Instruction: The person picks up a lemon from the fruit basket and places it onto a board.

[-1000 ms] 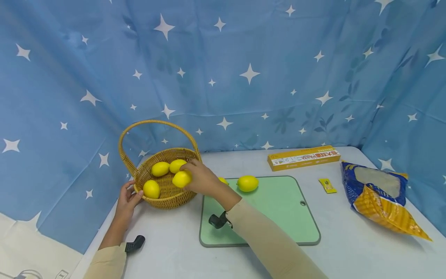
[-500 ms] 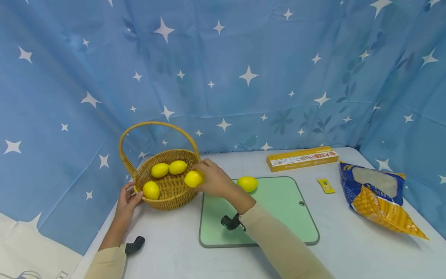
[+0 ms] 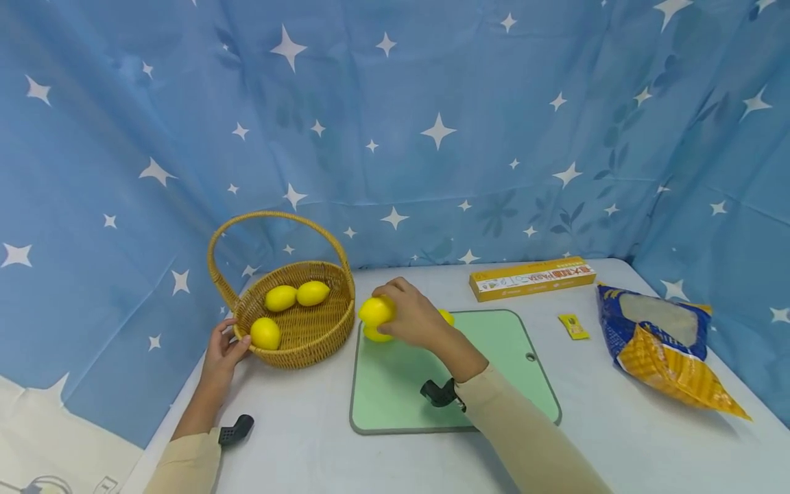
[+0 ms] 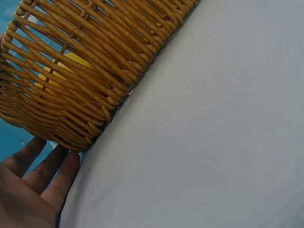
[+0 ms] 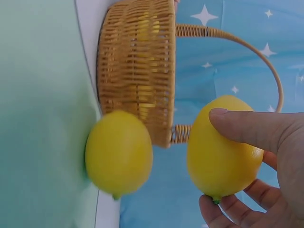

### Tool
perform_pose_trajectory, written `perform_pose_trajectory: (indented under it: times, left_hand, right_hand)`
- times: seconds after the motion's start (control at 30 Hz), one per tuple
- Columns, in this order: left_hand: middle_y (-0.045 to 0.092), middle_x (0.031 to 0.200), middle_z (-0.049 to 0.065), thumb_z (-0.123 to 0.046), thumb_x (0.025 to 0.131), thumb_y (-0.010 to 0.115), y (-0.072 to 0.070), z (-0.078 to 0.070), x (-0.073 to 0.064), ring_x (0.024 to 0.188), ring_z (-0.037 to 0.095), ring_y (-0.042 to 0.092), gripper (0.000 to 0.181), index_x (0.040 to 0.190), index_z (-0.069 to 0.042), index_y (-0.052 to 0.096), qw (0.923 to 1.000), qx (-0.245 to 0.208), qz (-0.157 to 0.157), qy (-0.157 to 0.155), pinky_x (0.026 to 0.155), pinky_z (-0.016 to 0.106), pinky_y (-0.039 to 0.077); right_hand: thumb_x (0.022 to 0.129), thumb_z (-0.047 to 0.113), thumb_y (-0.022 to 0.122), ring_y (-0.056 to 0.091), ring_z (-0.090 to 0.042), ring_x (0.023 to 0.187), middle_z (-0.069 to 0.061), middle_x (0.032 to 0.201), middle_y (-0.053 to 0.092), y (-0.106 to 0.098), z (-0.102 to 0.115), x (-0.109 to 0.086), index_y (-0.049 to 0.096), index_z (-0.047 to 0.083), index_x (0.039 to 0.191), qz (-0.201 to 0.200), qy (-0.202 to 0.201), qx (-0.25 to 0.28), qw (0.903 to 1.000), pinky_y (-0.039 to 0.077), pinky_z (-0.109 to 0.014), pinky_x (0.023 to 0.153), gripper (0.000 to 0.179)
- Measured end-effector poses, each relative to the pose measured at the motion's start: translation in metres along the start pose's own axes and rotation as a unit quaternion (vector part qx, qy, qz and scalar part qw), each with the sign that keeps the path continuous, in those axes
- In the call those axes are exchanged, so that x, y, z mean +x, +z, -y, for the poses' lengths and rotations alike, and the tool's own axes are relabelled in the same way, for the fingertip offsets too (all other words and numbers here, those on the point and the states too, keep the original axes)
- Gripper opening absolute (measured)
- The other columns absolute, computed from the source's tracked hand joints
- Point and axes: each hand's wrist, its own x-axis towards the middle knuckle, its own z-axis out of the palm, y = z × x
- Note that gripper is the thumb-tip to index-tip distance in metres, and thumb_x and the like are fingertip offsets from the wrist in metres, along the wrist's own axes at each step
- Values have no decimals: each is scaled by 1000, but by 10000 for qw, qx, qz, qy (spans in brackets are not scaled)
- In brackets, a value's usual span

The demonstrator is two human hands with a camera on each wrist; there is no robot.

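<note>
My right hand [image 3: 420, 321] holds a yellow lemon [image 3: 376, 311] between thumb and fingers, over the left back part of a green cutting board [image 3: 395, 401]. A second lemon [image 5: 118, 154] sits on the board, just below the held one. Another lemon [image 3: 447, 317] is mostly hidden behind the right hand. At the left stands a wicker basket [image 3: 308, 353] with a tall handle. Inside it lie three lemons: two at the back [image 3: 313, 293] and one at the front left [image 3: 265, 333]. My left hand [image 3: 217, 360] grips the basket's left rim, thumb over the edge, fingers outside.
A yellow pasta box [image 3: 533, 278] lies at the back right of the white table [image 3: 296, 432]. In front of it is a small yellow packet [image 3: 574, 327]. Farther right lies a blue and orange bag [image 3: 669, 343]. A blue star-patterned curtain [image 3: 395, 137] surrounds the table.
My right hand has moved right with the lemon, from over the basket to over the cutting board. The left hand has stayed on the basket rim.
</note>
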Motion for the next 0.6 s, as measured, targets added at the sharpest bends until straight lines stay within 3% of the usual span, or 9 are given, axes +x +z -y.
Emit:
perform_pose_trajectory:
  times: [0.47, 0.57, 0.6]
  left_hand:
    - [27, 152, 25, -30, 100, 56, 2, -3, 0, 110, -1, 48, 65, 149, -12, 18, 10000, 1, -63, -37, 87, 12, 45]
    - [26, 153, 25, -29, 100, 56, 1, -3, 1, 111, 0, 48, 64, 149, -12, 17, 10000, -28, -53, -50, 87, 12, 45]
    - [26, 152, 26, -29, 100, 56, 1, -3, 1, 111, -1, 48, 65, 149, -12, 17, 10000, -13, -53, -54, 88, 13, 45]
  right_hand:
    - [78, 19, 83, 51, -20, 106, 4, 119, 48, -23, -35, -22, 58, 20, 127, -183, 214, -340, 9990, 46, -42, 94, 55]
    - [78, 19, 83, 52, -23, 107, 1, 121, 49, -31, -40, -25, 58, 18, 128, -159, 235, -330, 9991, 46, -45, 94, 56]
    - [78, 20, 83, 52, -24, 108, 1, 122, 49, -34, -42, -26, 58, 18, 128, -166, 283, -357, 9988, 42, -48, 99, 56]
